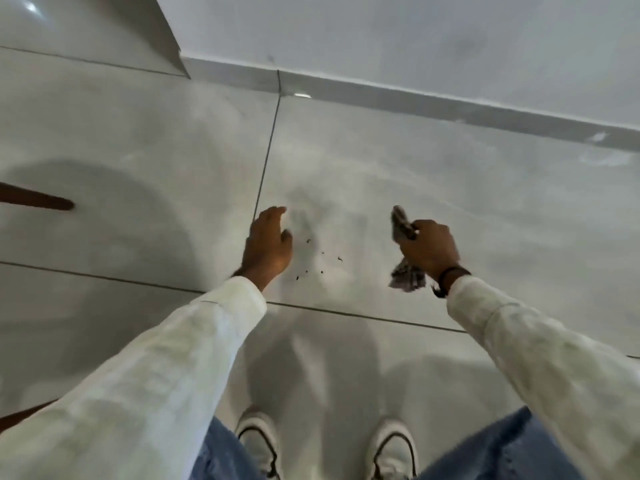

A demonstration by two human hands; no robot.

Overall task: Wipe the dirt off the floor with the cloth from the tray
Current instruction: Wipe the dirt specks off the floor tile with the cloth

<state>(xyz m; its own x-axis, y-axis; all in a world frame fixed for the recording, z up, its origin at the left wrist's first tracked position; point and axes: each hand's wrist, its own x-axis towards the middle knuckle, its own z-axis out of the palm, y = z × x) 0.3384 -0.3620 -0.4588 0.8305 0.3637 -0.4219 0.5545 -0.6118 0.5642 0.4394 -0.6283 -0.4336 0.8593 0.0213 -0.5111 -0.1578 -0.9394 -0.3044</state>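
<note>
Small dark specks of dirt [313, 259] lie scattered on the glossy grey floor tile [381, 174], between my two hands. My right hand [429, 249] is closed around a crumpled grey patterned cloth [407, 278]; one end sticks out above the fist and the other hangs below it, to the right of the dirt. My left hand [268, 245] hovers just left of the dirt with fingers loosely apart and nothing in it. No tray is in view.
A white wall [381, 36] with a grey skirting strip [415, 100] runs across the back. A dark wooden furniture leg [38, 200] pokes in from the left edge. My white shoes [394, 452] stand at the bottom of the view.
</note>
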